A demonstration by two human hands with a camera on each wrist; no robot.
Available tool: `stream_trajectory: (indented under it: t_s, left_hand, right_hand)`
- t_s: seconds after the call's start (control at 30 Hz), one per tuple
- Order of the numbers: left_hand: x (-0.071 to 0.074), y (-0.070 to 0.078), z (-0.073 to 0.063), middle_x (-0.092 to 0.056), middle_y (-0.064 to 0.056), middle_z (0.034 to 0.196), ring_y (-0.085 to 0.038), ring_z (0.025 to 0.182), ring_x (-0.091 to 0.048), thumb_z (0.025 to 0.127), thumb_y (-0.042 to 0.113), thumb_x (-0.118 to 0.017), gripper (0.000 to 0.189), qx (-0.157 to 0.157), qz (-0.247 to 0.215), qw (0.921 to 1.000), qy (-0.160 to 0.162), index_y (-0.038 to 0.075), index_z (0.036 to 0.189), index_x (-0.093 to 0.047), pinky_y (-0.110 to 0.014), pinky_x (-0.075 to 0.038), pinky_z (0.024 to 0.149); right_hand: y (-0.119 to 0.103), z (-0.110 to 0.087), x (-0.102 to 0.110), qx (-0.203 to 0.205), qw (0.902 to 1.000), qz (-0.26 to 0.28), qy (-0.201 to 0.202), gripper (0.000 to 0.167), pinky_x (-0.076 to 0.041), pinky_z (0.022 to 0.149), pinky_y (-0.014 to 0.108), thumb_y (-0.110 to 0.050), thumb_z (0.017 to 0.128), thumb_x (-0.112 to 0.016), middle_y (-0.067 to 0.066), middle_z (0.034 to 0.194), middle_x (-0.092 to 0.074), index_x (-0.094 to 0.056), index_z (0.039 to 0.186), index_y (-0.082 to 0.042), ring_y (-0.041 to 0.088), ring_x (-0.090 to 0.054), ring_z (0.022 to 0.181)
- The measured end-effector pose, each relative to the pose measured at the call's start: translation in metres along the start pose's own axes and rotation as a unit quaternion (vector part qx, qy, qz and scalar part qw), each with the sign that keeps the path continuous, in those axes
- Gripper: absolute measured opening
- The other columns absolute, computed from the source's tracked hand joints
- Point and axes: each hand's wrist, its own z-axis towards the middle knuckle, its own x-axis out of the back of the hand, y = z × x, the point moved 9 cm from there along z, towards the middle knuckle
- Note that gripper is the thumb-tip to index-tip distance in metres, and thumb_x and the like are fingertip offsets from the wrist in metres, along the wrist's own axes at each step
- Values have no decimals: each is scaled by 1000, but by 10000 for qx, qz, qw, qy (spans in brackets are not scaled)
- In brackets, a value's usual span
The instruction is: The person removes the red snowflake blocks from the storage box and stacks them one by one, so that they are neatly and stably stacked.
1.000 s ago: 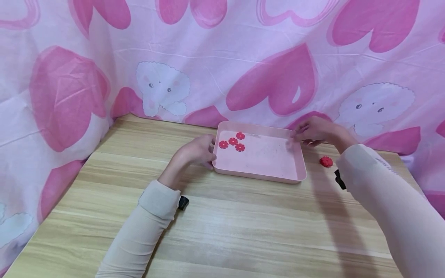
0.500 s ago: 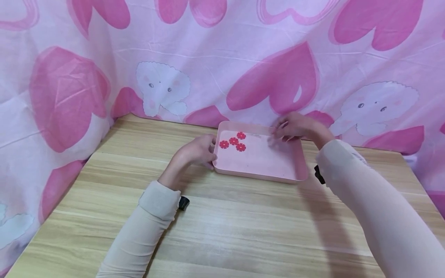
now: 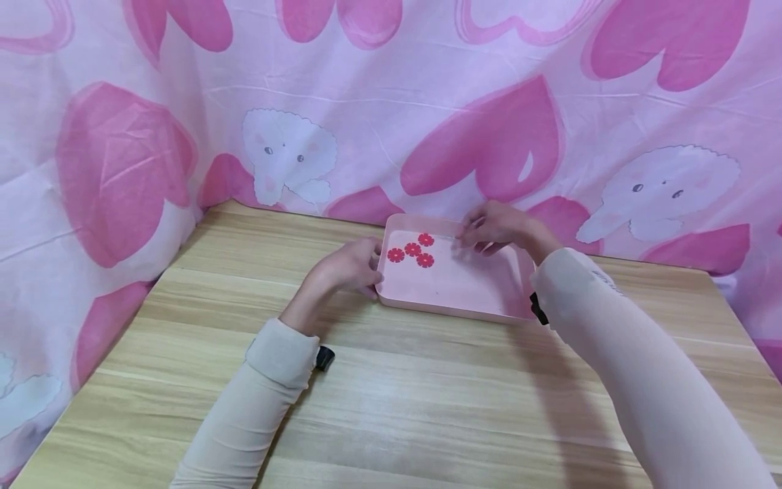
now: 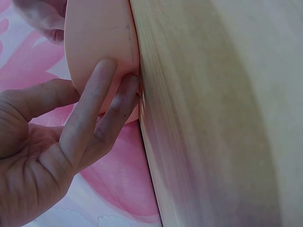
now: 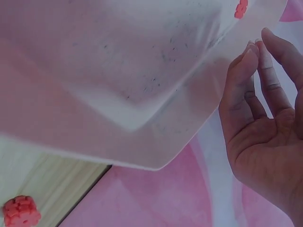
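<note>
A shallow pink tray point(image 3: 452, 288) lies near the back of the wooden table. Several flat red flower-shaped discs point(image 3: 413, 249) are grouped at its left end. My left hand point(image 3: 349, 266) is at the tray's left end; in the left wrist view its spread fingers point(image 4: 90, 111) touch the outer wall. Over the tray's back edge hovers my right hand point(image 3: 497, 225), to the right of the discs. Its thumb and fingertips are close together in the right wrist view point(image 5: 265, 94), with nothing visible between them. One disc point(image 5: 241, 8) shows at that view's top.
A small stack of red discs point(image 5: 21, 211) sits on the table to the right of the tray; my right sleeve hides it in the head view. Behind the table point(image 3: 366, 394) hangs a pink heart-patterned cloth point(image 3: 342, 81).
My right hand has moved left from the tray's right end to above its back edge, towards the discs. The left hand and the tray have stayed in place.
</note>
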Motion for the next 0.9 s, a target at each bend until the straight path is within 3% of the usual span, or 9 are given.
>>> stream_trajectory:
  t_s: [0.53, 0.9]
  left_hand:
    - [1, -1, 1, -68, -25, 122, -26, 85, -77, 103, -6, -60, 48, -12, 68, 10000, 25, -7, 149, -45, -36, -71, 80]
    - [-1, -1, 1, -69, -25, 122, -26, 88, -77, 103, -6, -59, 51, -17, 80, 10000, 21, -7, 151, -44, -35, -71, 80]
  right_hand:
    - [-16, 13, -19, 125, 9997, -145, -140, 29, -66, 74, 29, -15, 97, -78, 9, 100, -78, -74, 121, 0, 22, -67, 84]
    - [-26, 24, -29, 103, 9995, -235, -178, 31, -69, 86, 36, -15, 97, -79, 11, 107, -77, -74, 123, 0, 24, -70, 92]
